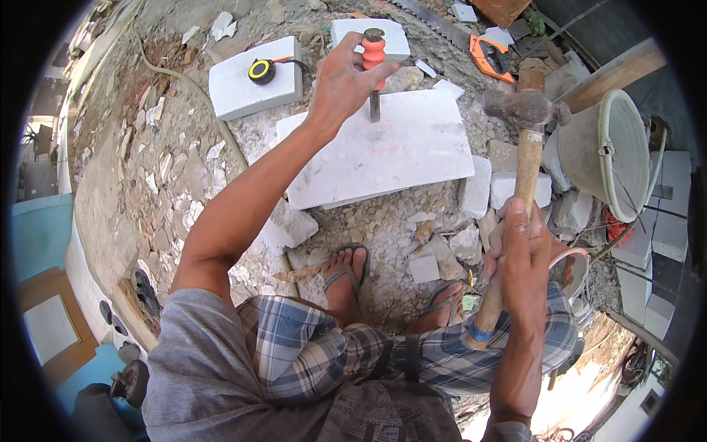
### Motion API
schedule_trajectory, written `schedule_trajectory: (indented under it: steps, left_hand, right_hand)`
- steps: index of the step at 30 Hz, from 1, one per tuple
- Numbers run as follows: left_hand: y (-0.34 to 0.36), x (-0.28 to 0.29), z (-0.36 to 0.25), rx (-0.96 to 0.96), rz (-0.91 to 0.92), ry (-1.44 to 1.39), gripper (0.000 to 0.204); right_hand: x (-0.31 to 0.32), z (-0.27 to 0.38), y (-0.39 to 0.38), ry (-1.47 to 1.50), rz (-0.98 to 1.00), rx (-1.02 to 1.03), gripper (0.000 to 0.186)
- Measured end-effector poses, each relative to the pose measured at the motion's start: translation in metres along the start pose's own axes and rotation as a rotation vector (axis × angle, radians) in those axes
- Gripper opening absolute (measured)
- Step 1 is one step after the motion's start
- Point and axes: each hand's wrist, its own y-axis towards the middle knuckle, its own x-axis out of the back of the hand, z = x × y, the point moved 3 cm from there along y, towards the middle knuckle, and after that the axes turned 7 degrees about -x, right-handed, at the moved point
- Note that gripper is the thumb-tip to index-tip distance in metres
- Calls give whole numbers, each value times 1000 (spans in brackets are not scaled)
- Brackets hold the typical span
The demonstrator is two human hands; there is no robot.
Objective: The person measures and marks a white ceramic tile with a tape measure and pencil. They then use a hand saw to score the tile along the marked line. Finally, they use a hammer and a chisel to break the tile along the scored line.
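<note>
My left hand point(343, 82) is closed round the orange grip of a chisel point(375, 110), which stands nearly upright with its tip on a large white block point(420, 140). Beside the tip, thin reddish lines mark a small rectangle on the block's face. To the right, my right hand point(521, 247) grips the wooden handle of a hammer point(528, 166). The hammer's metal head is raised, apart from the chisel's struck end. Behind the large block, a yellow-and-black tape measure point(261, 71) and an orange pencil rest on a smaller white block point(228, 88).
Another white block point(398, 37) lies behind the chisel. A handsaw point(491, 59) with an orange handle is at the far right, near a pale bucket point(589, 151). Broken block pieces point(465, 243) and rubble surround my sandalled feet. A hose point(199, 92) runs along the left.
</note>
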Motion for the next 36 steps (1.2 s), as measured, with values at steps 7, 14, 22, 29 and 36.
schedule_trajectory:
  steps: [7, 14, 22, 29, 36]
  left_hand:
    - [-2, -3, 19, -23, -13, -85, 57]
    - [-4, 0, 22, -23, -2, -102, 54]
    - [-13, -2, 18, -12, 33, -138, 52]
    - [-36, -3, 13, -2, 40, -221, 53]
    - [-39, -2, 19, -46, 41, -140, 39]
  right_hand:
    - [-9, 0, -1, -34, 43, -7, 36]
    - [-16, 2, 0, -23, 62, -24, 36]
    - [-17, 13, 1, -231, 60, 106, 38]
    - [-21, 100, 13, -479, -114, 573, 36]
    - [-35, 99, 44, -724, 31, 422, 42]
